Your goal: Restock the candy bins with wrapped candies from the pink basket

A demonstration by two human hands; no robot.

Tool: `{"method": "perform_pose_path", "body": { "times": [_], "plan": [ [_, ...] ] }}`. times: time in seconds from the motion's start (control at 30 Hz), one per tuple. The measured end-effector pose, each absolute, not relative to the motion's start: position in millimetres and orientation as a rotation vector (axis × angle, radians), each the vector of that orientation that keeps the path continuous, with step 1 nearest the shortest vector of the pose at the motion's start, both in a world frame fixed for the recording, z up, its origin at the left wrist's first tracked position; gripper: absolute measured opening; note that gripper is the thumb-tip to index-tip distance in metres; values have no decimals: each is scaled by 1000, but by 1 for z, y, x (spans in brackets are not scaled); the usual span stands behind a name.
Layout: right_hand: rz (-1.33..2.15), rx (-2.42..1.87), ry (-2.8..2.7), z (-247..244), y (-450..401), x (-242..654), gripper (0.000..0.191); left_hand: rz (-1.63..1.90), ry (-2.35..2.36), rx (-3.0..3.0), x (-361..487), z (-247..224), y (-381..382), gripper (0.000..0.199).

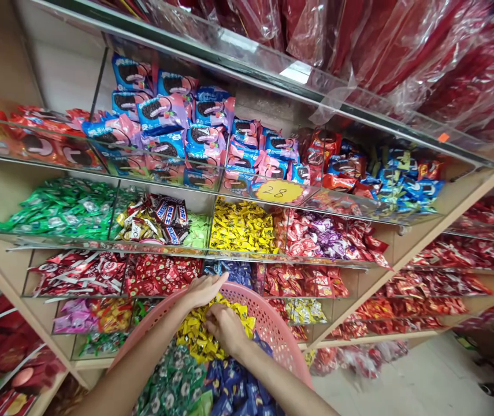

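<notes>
A pink plastic basket (283, 329) full of wrapped candies is in front of me, below the shelves. Yellow candies (197, 338) form a heap at its far side, with green candies (173, 378) at the near left and dark blue candies (240, 384) at the near right. My left hand (201, 290) is at the basket's far rim, fingers stretched out to the right, with nothing visible in it. Over the yellow heap, my right hand (228, 329) has its fingers curled down around some yellow candies; the fingertips are partly hidden.
Glass-fronted shelves hold sorted sweets: blue and pink cookie packs (164, 112), green candies (73, 202), Snickers bars (169, 216) and a bin of yellow candies (242, 228). A yellow tag (279, 190) reads 28. Red plastic-wrapped goods (359, 52) stand on top. Tiled floor (368, 393) shows at right.
</notes>
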State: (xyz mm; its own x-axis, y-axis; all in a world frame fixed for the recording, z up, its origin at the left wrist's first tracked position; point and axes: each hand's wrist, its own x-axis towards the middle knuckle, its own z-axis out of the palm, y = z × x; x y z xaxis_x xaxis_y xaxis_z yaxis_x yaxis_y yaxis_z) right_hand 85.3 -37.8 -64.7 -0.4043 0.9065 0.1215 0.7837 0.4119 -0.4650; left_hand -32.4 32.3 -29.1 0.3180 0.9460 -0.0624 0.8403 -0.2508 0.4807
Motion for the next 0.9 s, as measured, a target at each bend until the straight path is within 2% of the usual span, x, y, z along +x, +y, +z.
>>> {"method": "perform_pose_path", "body": {
  "times": [0.43, 0.57, 0.7, 0.9],
  "plan": [
    [547, -1408, -2118, -65, -50, 84, 6, 335, 1589, 2178, -32, -26, 30, 73],
    [546, -1418, -2087, -56, -53, 90, 8, 329, 1584, 2206, -32, -25, 29, 71],
    [432, -1342, -2060, -20, -48, 102, 16, 323, 1569, 2224, -34, -26, 29, 69],
    [155, -1200, -2094, 73, -14, 124, 16, 321, 1561, 2248, -34, -24, 28, 68]
  ]
}}
